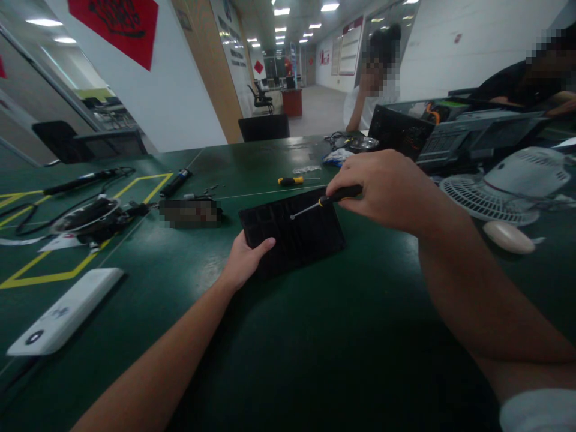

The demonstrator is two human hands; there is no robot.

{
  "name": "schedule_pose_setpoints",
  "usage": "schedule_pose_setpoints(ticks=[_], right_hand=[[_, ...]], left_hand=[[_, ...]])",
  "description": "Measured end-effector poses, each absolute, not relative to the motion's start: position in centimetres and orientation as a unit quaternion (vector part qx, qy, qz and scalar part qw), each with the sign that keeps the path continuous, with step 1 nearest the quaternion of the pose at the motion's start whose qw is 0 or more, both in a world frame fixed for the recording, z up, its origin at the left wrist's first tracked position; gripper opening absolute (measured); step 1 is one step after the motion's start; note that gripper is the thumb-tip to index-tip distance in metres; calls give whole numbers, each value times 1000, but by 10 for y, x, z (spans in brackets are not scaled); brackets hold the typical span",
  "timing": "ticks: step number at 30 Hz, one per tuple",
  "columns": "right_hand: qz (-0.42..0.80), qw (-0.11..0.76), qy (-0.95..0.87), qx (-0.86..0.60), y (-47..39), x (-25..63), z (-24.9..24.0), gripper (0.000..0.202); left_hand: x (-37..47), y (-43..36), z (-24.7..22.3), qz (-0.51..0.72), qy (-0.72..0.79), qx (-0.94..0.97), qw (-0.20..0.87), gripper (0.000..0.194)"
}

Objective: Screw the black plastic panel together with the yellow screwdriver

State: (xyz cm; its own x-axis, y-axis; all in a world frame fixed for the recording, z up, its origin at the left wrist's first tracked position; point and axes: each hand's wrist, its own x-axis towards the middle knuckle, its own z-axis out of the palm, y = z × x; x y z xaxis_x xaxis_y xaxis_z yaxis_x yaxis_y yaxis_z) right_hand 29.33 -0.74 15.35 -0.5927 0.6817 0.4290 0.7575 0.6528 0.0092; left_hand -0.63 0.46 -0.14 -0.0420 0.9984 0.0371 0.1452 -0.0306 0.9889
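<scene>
My left hand (243,261) grips the near-left edge of a black rectangular compartment tray (310,240), its thumb lying over the rim. The tray is low over the green table, and I cannot tell whether it rests on it. In my right hand (387,189) is a screwdriver (342,193) with a black and yellow handle. Its shaft slants down to the left, and the tip is above the tray's compartments. Something small and pale shows at the tip, too small to name. Beyond the tray lies a second screwdriver (291,180), yellow and black.
To the left are a pixelated box (191,213), a black cylindrical tool (176,182), a wired round device (90,216) and a long white device (67,312). A white fan (490,186), a computer mouse (509,236) and an opened computer case (481,135) stand right. Two people sit across the table.
</scene>
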Motion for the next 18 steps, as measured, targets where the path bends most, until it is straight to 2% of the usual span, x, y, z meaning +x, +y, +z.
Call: schedule_pose_setpoints(ticks=[18], right_hand=[[-76, 207, -879, -422, -15, 292, 160, 24]], left_hand=[[-7, 5, -2, 484, 536, 532, 442, 56]])
